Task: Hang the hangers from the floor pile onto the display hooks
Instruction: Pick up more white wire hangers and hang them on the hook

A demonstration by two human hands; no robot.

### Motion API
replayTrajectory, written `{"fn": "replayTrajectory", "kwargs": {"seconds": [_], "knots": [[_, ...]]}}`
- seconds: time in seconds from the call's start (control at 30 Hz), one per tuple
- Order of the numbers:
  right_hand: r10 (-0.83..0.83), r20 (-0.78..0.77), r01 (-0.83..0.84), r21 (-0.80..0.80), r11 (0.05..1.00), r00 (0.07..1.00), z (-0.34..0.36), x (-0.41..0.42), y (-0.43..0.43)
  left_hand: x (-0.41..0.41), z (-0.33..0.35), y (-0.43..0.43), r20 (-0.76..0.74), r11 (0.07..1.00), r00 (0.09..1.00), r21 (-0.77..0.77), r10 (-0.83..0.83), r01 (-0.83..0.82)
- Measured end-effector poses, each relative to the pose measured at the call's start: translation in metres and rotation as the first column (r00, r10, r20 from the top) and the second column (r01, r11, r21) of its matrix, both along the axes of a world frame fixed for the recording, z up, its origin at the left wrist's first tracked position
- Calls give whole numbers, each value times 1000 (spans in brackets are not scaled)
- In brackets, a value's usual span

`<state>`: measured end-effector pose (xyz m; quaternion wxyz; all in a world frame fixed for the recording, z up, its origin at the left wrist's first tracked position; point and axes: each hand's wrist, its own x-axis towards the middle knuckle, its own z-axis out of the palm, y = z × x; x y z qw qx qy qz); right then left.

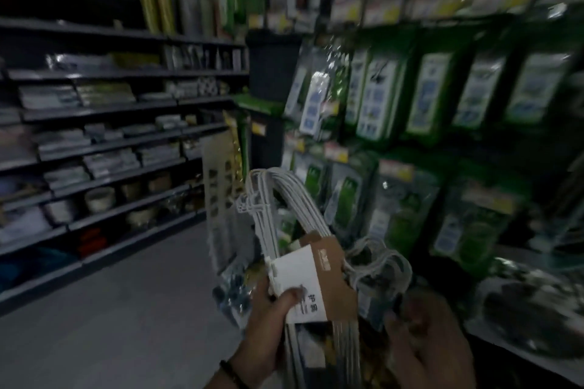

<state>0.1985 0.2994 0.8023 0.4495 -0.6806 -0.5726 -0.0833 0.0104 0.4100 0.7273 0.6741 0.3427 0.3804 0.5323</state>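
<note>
A bundle of thin white wire hangers [286,199] is up in the air, low in the view at about 6 o'clock, and it is not on any hook yet. The wires curve over at the top and run down past the bottom edge. A brown and white card band [319,271] is wrapped round the middle of the bundle. The left hand [264,336] holds the bundle from the 7 o'clock side. Its grip is closed tight round the wires, with the thumb [290,295] pressed flat on the white part of the card. A black bead band [232,373] sits on that wrist. The right hand [426,344] is at 5 o'clock, just beside the bundle. It is dark and blurry, so I cannot tell if its grip is closed or has hold of anything. Up at 1 to 3 o'clock, rows of shiny green packets [423,98] hang close together on the display wall. A dark bin [273,66] stands at 12 o'clock. Long grey shelves [110,142] full of goods run along the 9 to 10 o'clock side. The plain grey floor [126,309] is at 8 o'clock.
</note>
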Motion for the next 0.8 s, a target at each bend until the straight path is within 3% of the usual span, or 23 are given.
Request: {"fn": "replayTrajectory", "kwargs": {"seconds": [0.1,0.27,0.37,0.5,0.57,0.67,0.8], "knots": [[-9,113,22,-109,994,994,59,-1,0,13,39,-16,-102,974,980,136,-170,183],[-50,-56,39,-180,983,997,155,-2,-7,35,101,-61,-138,875,895,191,-424,444],[-217,63,224,-129,966,974,190,15,-42,58,130,-90,-143,799,844,272,-517,536],[-374,93,381,-68,922,923,219,50,-104,95,170,-129,-167,662,749,372,-641,650],[-415,104,421,-52,905,904,231,68,-136,117,199,-149,-254,597,730,439,-634,671],[-465,158,476,-38,878,871,245,95,-185,161,250,-176,-312,536,787,595,-532,599],[-514,118,514,33,857,850,265,138,-249,225,308,-229,-260,564,853,658,-452,499]]}}
